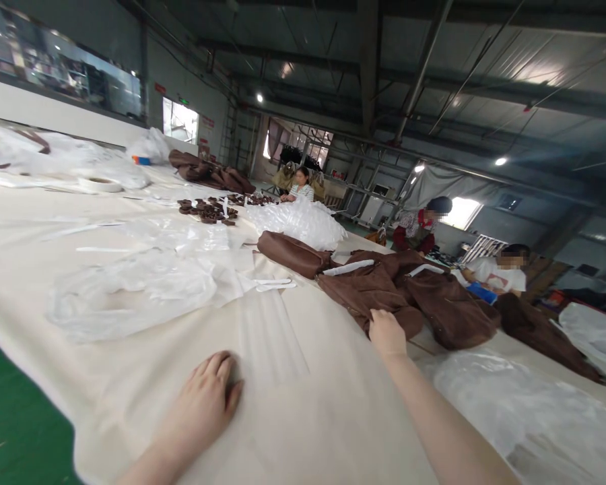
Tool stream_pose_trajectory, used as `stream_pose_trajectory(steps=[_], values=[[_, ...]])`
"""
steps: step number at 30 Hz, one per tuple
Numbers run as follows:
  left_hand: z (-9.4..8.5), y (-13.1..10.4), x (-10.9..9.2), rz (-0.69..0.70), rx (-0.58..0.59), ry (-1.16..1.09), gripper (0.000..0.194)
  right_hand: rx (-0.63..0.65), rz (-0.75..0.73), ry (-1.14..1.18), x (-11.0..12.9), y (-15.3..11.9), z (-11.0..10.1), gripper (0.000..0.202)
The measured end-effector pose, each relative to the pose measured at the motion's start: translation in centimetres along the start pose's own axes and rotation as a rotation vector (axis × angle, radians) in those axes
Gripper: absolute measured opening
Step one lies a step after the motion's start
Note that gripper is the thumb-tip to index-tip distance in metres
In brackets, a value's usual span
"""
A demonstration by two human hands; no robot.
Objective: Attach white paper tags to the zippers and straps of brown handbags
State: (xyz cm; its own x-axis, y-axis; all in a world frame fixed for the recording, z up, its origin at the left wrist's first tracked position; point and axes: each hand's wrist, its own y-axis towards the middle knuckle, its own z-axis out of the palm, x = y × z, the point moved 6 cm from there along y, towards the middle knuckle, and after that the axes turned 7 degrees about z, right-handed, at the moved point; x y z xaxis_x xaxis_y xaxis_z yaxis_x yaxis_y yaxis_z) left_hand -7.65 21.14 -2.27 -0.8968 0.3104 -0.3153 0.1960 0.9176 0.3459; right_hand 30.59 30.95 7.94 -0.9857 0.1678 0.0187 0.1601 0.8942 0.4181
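My left hand [209,391] rests palm down on the cream table cover [333,411], its fingers a little bent and the thumb apart, with nothing in it. Further right, my right hand [386,332] touches the near edge of a brown bag [368,289]; its fingertips are partly hidden, and whether they pinch the material is unclear. White strips lie over the brown bags. Between my hands and beyond them is a flat, translucent white sheet [270,330].
Clear plastic bags [131,289] lie at the left, others [525,404] at the right. Small brown pieces [209,209] and a tape roll [99,184] sit farther back. Several people are beyond the table. Its left edge drops to a green floor [20,417].
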Motion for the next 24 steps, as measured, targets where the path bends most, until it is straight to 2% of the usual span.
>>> stream_pose_trajectory(steps=[3, 5, 7, 9, 11, 12, 14, 15, 17, 19, 21, 23, 24], values=[[-0.4, 0.0, -0.3, 0.015, -0.037, -0.053, 0.037, -0.207, 0.023, 0.081, -1.6, -0.5, -5.6, 0.037], [-0.9, 0.1, -0.2, -0.010, -0.063, -0.142, 0.037, -0.307, 0.011, 0.138, -2.8, -2.0, -8.7, 0.037], [-1.4, 0.2, 0.8, -0.112, -0.076, -0.346, 0.039, -0.420, -0.078, 0.223, -4.0, -4.9, -10.9, 0.033], [-1.7, 0.1, 2.6, -0.275, -0.104, -0.692, 0.043, -0.530, -0.247, 0.307, -5.2, -8.8, -11.8, 0.029], [-1.9, -0.2, 4.4, -0.446, -0.189, -1.136, 0.043, -0.543, -0.418, 0.323, -6.3, -12.6, -11.0, 0.034], [-2.0, -0.4, 5.1, -0.519, -0.248, -1.342, 0.041, -0.496, -0.457, 0.295, -6.7, -14.1, -9.9, 0.040], [-2.3, -0.7, 5.8, -0.616, -0.323, -1.624, 0.040, -0.322, -0.460, 0.205, -7.3, -16.2, -7.1, 0.055], [-2.4, -0.9, 5.8, -0.654, -0.308, -1.693, 0.041, -0.214, -0.435, 0.161, -7.3, -17.0, -5.6, 0.062], [-2.6, -1.1, 5.0, -0.692, -0.224, -1.718, 0.043, -0.025, -0.373, 0.118, -7.0, -18.5, -3.3, 0.070], [-2.9, -1.3, 3.6, -0.698, -0.115, -1.655, 0.043, 0.048, -0.299, 0.154, -6.1, -19.8, -2.6, 0.068], [-3.3, -1.4, 2.3, -0.661, -0.041, -1.502, 0.048, 0.009, -0.177, 0.225, -5.3, -21.2, -3.3, 0.054], [-3.7, -1.4, 0.7, -0.545, 0.049, -1.286, 0.055, -0.050, -0.051, 0.304, -4.5, -23.1, -4.5, 0.037], [-4.0, -1.5, 0.1, -0.468, 0.066, -1.155, 0.057, -0.064, -0.003, 0.344, -4.0, -24.3, -5.0, 0.035]])
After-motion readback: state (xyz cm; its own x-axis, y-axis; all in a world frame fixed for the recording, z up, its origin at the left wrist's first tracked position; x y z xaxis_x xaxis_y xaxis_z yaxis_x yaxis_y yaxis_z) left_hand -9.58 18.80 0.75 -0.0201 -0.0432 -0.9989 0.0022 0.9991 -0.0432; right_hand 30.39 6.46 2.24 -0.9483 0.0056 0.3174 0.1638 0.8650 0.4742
